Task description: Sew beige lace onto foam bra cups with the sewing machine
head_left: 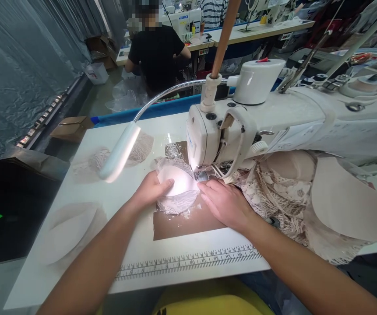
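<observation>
A pale bra cup (177, 180) with lace around its edge lies under the head of a white sewing machine (204, 135), its right edge by the presser foot (202, 176). My left hand (150, 191) grips the cup's left side, thumb on top and the other fingers hidden beneath. At the cup's right edge, close to the needle area, my right hand (226, 203) pinches the material with its fingers held together. That hand partly covers the presser foot. Brown tape (188, 225) covers the table surface beneath the work.
A lit gooseneck lamp (121, 153) hangs over the table's left part. Another cup (70, 232) and lace pieces (139, 151) lie on the left. Lace and cups (280, 192) are heaped on the right. A printed ruler (188, 262) runs along the front. Beyond, a person (153, 52) sits.
</observation>
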### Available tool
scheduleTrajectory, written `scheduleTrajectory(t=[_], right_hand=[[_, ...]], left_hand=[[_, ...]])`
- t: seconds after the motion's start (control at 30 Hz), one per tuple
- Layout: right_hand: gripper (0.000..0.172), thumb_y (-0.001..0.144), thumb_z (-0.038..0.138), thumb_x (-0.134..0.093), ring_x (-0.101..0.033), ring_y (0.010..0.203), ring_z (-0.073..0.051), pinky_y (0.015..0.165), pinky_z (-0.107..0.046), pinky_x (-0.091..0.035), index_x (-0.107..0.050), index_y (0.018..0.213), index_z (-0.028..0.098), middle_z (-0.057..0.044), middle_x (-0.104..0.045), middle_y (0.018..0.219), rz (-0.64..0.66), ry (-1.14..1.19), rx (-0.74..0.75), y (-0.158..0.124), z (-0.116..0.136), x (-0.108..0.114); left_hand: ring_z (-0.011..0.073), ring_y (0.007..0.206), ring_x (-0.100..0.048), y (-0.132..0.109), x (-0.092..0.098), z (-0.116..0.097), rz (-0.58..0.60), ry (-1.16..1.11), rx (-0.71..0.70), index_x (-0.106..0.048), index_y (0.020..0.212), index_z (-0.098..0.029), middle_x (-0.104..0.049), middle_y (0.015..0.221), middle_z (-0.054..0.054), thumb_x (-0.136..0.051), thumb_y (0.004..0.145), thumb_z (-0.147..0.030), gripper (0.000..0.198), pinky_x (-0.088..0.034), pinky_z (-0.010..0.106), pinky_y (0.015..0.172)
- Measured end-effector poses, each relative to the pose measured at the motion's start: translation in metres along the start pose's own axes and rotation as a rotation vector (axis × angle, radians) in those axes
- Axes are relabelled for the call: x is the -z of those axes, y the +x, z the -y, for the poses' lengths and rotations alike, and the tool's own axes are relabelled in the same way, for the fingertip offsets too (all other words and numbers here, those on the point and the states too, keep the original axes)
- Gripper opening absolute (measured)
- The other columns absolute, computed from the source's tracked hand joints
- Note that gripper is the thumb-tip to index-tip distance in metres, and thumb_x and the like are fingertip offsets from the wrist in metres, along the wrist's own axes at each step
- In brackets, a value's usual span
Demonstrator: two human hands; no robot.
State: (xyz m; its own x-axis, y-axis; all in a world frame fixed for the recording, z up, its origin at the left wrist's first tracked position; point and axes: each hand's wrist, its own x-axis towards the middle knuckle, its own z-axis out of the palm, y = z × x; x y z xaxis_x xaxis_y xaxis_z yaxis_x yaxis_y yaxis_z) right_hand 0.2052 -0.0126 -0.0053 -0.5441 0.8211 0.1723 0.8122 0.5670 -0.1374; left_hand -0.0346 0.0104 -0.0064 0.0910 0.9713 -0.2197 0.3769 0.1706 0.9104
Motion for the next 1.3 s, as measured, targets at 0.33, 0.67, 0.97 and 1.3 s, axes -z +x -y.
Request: scheduleTrajectory(t=[0.33,0.67,0.97,1.3], right_hand=[[0.033,0.088,0.011,-0.04,-0.046,0.076,-0.017,0.07,-0.03,-0.03,-0.067,0.107,0.019,-0.004,-0.059,0.084,0.015,0.019,0.16,-0.005,0.0,-0.002],[0.037,0.088,0.009,-0.04,-0.049,0.074,-0.018,0.068,-0.03,-0.032,-0.065,0.114,0.019,-0.005,-0.061,0.083,0.009,-0.057,0.043,0.001,0.002,-0.003],[0.042,0.084,0.007,-0.041,-0.05,0.07,-0.019,0.066,-0.031,-0.033,-0.065,0.117,0.017,-0.006,-0.063,0.083,-0.063,-0.077,-0.009,0.0,-0.001,-0.008],[0.036,0.088,0.01,-0.04,-0.05,0.075,-0.017,0.072,-0.029,-0.035,-0.065,0.112,0.018,-0.005,-0.063,0.087,-0.079,0.063,0.083,-0.004,-0.004,-0.006]], left_hand=[[0.0303,0.103,-0.063,-0.002,0.002,0.002,-0.005,0.002,-0.017,-0.059,0.114,-0.013,-0.067,0.113,0.014,-0.066,0.076,-0.041,0.048,-0.05,0.039,0.087],[0.0296,0.097,-0.065,-0.004,0.01,-0.004,0.033,0.11,0.046,-0.062,0.106,-0.013,-0.07,0.102,0.011,-0.066,0.074,-0.039,0.041,-0.051,0.035,0.081],[0.0151,0.053,-0.053,-0.031,0.031,-0.042,0.191,0.598,0.108,-0.058,0.067,-0.017,-0.058,0.06,0.001,-0.056,0.078,-0.054,0.039,-0.031,0.023,0.045],[0.016,0.076,-0.058,-0.051,0.022,-0.066,0.137,0.865,-0.558,-0.066,0.093,-0.018,-0.066,0.085,0.005,-0.044,0.093,-0.028,0.024,-0.045,0.025,0.065]])
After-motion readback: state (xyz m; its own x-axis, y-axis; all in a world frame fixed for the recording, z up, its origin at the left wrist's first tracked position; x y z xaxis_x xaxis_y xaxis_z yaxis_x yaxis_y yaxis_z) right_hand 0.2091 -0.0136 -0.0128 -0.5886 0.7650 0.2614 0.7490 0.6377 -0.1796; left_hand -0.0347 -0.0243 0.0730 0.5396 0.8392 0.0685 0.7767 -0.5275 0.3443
